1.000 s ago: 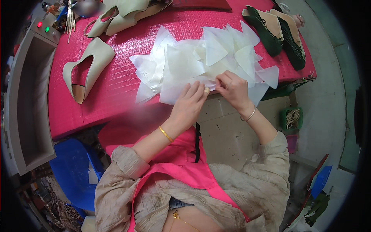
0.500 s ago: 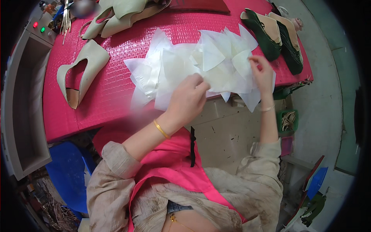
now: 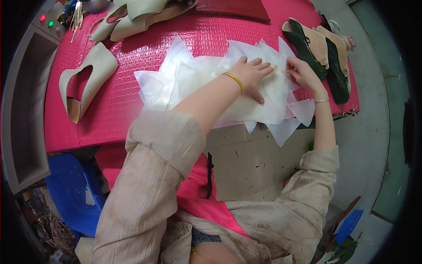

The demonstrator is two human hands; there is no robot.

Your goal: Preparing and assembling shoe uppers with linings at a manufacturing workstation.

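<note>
A loose pile of thin white, translucent, pointed sheets [image 3: 193, 81] lies fanned along the near edge of the pink-covered table. Across its right part my left hand [image 3: 251, 75] rests palm down, fingers spread on the sheets. At the pile's right end my right hand [image 3: 306, 77] is closed in a pinch at the edge of a white sheet, thumb and forefinger together. The fingertips partly hide that edge. Some sheet corners hang past the table's near edge, above the floor.
Beige shoe uppers [image 3: 94, 72] lie at the left, with more beige shoes [image 3: 136, 22] at the far left. Dark green shoes [image 3: 336, 66] stand right of the pile. A grey cabinet [image 3: 20, 114] borders the table's left; a blue chair [image 3: 72, 189] is below.
My left hand has moved right and farther over the pile, its fingers going from curled to spread flat. My right hand has shifted slightly right, and the sheets at that end have moved.
</note>
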